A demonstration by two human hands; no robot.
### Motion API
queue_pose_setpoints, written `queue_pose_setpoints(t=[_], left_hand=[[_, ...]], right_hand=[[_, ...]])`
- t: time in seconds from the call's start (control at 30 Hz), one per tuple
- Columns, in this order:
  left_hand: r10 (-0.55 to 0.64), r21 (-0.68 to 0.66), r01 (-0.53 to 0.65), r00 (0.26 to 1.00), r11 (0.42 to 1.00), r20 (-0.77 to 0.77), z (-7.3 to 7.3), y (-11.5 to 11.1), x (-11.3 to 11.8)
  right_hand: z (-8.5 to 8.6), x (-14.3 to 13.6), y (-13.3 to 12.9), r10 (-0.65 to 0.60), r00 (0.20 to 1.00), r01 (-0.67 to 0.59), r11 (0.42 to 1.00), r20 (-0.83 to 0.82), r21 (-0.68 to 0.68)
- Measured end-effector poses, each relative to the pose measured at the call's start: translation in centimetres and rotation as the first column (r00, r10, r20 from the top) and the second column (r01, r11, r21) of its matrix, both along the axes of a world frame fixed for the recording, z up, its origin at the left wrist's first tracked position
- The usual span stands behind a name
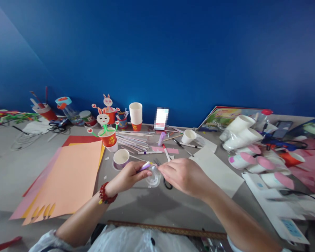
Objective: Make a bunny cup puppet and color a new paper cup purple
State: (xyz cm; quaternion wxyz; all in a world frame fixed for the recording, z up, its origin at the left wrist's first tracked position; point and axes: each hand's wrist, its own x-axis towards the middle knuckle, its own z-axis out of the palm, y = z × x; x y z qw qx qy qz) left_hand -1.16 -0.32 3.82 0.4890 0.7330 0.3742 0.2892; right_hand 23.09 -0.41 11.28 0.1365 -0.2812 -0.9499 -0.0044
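Over the middle of the desk, my left hand (132,175) has its thumb and fingers closed on a small purple-and-white strip (144,167). My right hand (180,175) is pinched at the tip, close to the strip's far end; what lies between its fingers is too small to make out. A clear roll of tape (152,177) shows just below and between the hands; whether a hand touches it I cannot tell. Partly hidden behind my right fingers are black-handled scissors (168,184). A purple-banded paper cup (121,158) stands beside my left hand.
Coloured paper sheets (68,175) lie at left, white paper (217,171) at right. Rabbit-faced cup figures (103,120), paper sticks (133,140), stacked cups (135,113) and a glue stick (161,139) stand or lie behind. White and pink cups (241,160) crowd the right.
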Motion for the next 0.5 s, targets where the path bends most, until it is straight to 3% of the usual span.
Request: queue_pose_setpoints(t=[0.27, 0.4, 0.5], left_hand=[[-0.016, -0.008, 0.016, 1.000, 1.000, -0.005, 0.2, -0.1, 0.1], [-0.011, -0.014, 0.010, 1.000, 1.000, -0.003, 0.3, -0.1, 0.2], [-0.009, -0.053, 0.011, 0.999, 0.999, 0.035, 0.4, -0.2, 0.1]], right_hand=[[-0.3, -0.7, 0.1, 0.052, 0.998, -0.056, 0.978, 0.022, 0.201], [-0.6, -0.9, 0.9, 0.126, 0.988, -0.112, 0.982, -0.084, 0.151], [-1.3, -0.7, 1.2, 0.139, 0.949, -0.145, 0.989, -0.285, -0.002]])
